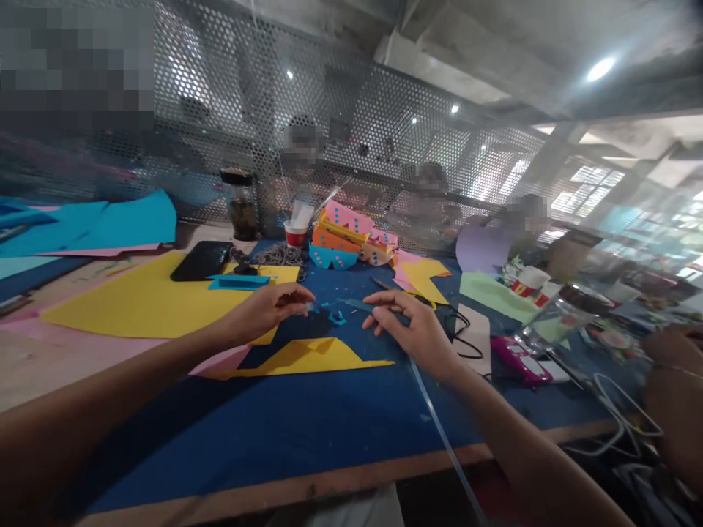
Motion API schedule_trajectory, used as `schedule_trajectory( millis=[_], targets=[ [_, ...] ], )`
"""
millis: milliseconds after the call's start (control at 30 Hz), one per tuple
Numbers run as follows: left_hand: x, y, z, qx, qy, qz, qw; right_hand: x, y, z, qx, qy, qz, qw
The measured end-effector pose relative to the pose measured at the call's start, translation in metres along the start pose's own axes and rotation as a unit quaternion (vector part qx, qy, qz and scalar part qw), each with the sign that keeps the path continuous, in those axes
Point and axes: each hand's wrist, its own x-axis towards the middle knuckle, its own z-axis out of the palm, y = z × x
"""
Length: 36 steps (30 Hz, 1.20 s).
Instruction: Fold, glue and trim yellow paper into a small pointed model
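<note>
Mid-frame, the right hand grips a slim blue-grey tool beside bright-blue paper scraps, the left hand's hold I can't tell, while multicoloured dotted paper pieces upper centre look finished and folded yellow paper below seems undecorated.

A craft workshop, this was! Yellow paper and blue paper sprawled across the worktable, and there, blue scraps littered its top, with dotted, coloured cut-outs piled farther back! Along the rear ran a perforated metal screen, blurred figures showing through it, and overhead, 1 lamp glared from a grey ceiling!
</note>
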Motion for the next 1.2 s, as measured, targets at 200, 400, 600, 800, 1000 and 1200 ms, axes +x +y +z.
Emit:
schedule_trajectory(
  millis=[200,400,600,800,1000,1200],
  targets=[
    [-0.013,0.016,0.009,-0.123,-0.001,-0.058,0.991,0.018,0.024,0.014,0.009,-0.052,0.002,0.999],
    [-0.023,0.035,0.013,-0.183,-0.016,-0.095,0.978,0.009,0.034,0.015,0.017,-0.052,0.008,0.998],
    [-0.024,0.046,0.016,-0.210,-0.019,-0.118,0.970,0.003,0.030,0.013,0.007,-0.058,-0.001,0.998],
    [-0.025,0.046,0.018,-0.211,-0.017,-0.111,0.971,0.003,0.033,0.013,-0.028,-0.064,-0.014,0.997],
    [-0.025,0.038,0.021,-0.200,-0.024,-0.094,0.975,0.001,0.035,0.016,-0.049,-0.069,-0.035,0.996],
    [-0.031,0.036,0.025,-0.156,-0.021,-0.052,0.986,-0.002,0.036,0.021,-0.046,-0.086,-0.031,0.995]
  ],
)
